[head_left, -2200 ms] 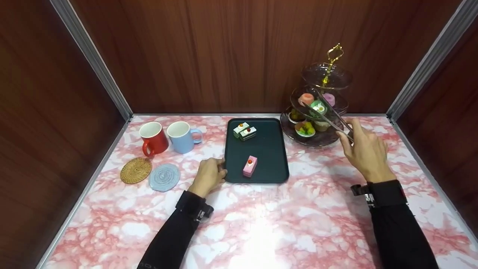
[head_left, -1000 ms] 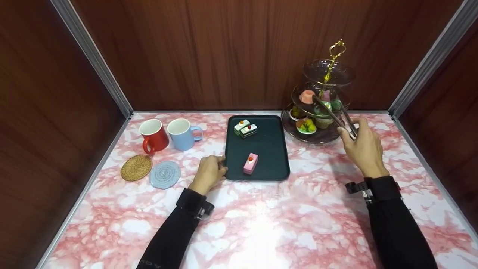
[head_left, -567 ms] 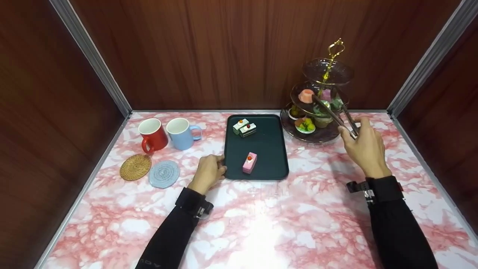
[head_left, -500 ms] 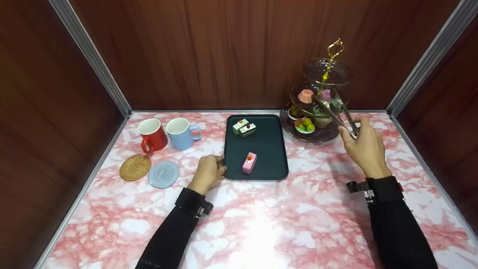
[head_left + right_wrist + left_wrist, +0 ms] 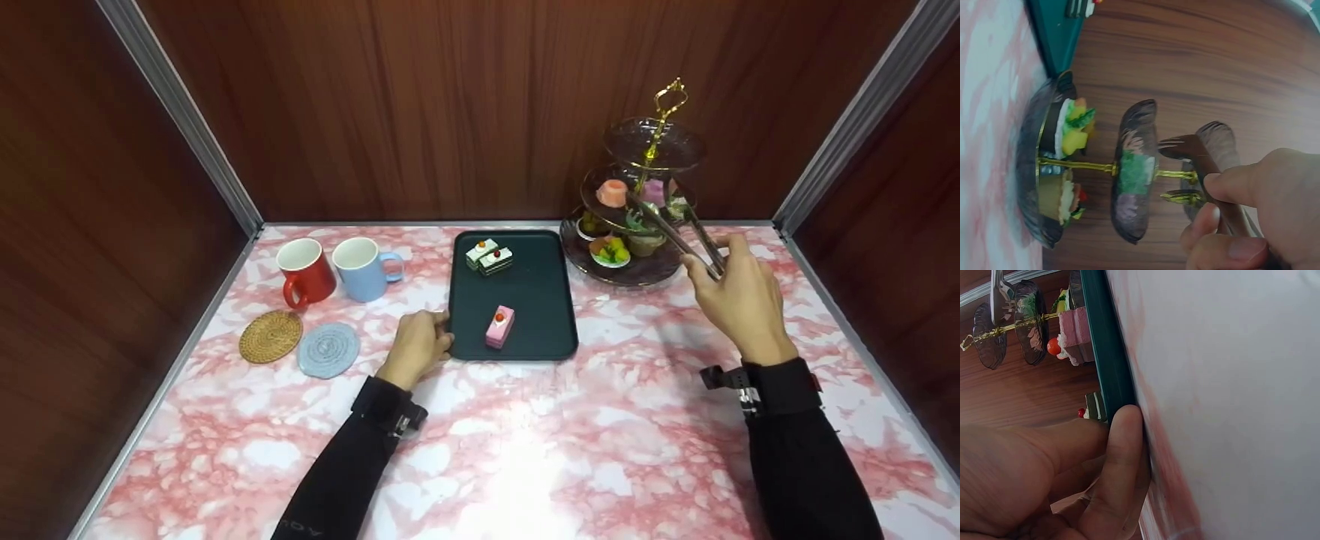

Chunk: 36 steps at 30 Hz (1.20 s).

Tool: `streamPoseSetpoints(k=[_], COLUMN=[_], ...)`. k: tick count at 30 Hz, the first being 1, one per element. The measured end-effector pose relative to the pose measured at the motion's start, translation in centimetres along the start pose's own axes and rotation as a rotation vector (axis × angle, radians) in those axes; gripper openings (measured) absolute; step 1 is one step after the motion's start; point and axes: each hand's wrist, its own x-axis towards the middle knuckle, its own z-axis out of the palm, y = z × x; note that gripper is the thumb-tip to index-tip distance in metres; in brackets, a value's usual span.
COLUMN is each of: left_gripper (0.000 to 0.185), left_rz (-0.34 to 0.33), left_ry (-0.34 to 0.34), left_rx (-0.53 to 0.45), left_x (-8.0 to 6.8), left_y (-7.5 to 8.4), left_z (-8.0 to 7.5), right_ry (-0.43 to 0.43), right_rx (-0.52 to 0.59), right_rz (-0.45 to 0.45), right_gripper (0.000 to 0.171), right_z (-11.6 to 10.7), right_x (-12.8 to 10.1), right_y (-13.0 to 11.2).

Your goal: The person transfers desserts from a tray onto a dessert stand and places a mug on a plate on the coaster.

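My left hand (image 5: pixel 415 347) pinches the near left edge of a dark green tray (image 5: pixel 532 300); in the left wrist view the thumb and fingers close on its rim (image 5: pixel 1111 354). A pink cake slice (image 5: pixel 499 328) and two white-topped cake slices (image 5: pixel 496 260) sit on the tray. My right hand (image 5: pixel 742 304) grips metal tongs (image 5: pixel 677 238) with fork-like ends, their arms spread at the middle tier of a glass stand (image 5: pixel 649 276). That tier bears an orange dessert (image 5: pixel 612 193), a purple one (image 5: pixel 654 192) and a green one (image 5: pixel 637 219) partly behind the tongs. Whether the tongs touch it, I cannot tell.
Fruit tarts (image 5: pixel 610 252) fill part of the stand's bottom tier. At left stand a red mug (image 5: pixel 309 274) and a light blue mug (image 5: pixel 361 274). In front of them lie a brown woven coaster (image 5: pixel 271 337) and a grey-blue coaster (image 5: pixel 328 350). Wooden panels (image 5: pixel 420 112) enclose the table.
Since 2.2 s ago the tongs have turned and their tips have come to the green dessert's two sides; its white flower is now covered. The right hand has lately shifted slightly right. The left hand stays.
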Motion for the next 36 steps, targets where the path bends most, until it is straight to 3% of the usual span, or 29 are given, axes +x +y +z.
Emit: streamPoseSetpoints(k=[17,25,36], left_gripper=[0.041,0.041,0.040], left_rz=[0.012,0.009,0.012], left_ry=[0.014,0.011,0.014], left_rx=[0.025,0.008,0.045], left_x=[0.0,-0.1,0.0], left_y=[-0.1,-0.2,-0.2], left_z=[0.0,0.0,-0.1], right_ry=[-0.030,-0.079,-0.120], right_rx=[-0.001,0.016,0.060], right_rz=[-0.082,-0.105,-0.203], right_gripper=[0.054,0.054,0.043], right_z=[-1.0,-0.5,0.8], right_x=[-1.6,-2.2,-2.6], right_y=[-2.9,-4.0,-4.4])
